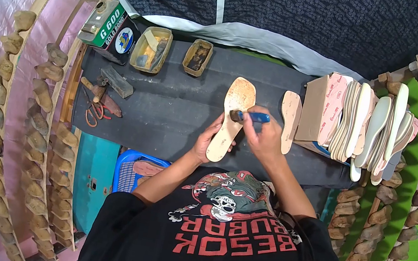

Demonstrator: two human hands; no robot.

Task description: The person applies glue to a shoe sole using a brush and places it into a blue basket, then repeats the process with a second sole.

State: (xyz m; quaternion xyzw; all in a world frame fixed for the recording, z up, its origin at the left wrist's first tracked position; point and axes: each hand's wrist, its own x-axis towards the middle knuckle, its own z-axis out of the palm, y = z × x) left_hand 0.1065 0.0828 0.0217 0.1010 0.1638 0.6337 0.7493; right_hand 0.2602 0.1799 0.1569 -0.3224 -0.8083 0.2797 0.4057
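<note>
Head view: a dark mat (168, 107) covers the bench, with last racks (39, 119) on both sides. Left hand (211, 141) grasps an insole (237, 99) from below. Right hand (264, 137) is clenched on a brush (251, 117) touching it. Beyond the hands sit two tubs (152, 49). Soles (369, 130) stand right of the right hand, and scissors (95, 111) lie left of the left.

On the counter (167, 112), a sole (230, 117) sits mid-front with a brush (251, 117) on it. Another sole (290, 119) lies just right, a stack of soles (369, 130) farther right. A can (110, 25) and two trays (152, 49) are behind, scissors (94, 111) left.
</note>
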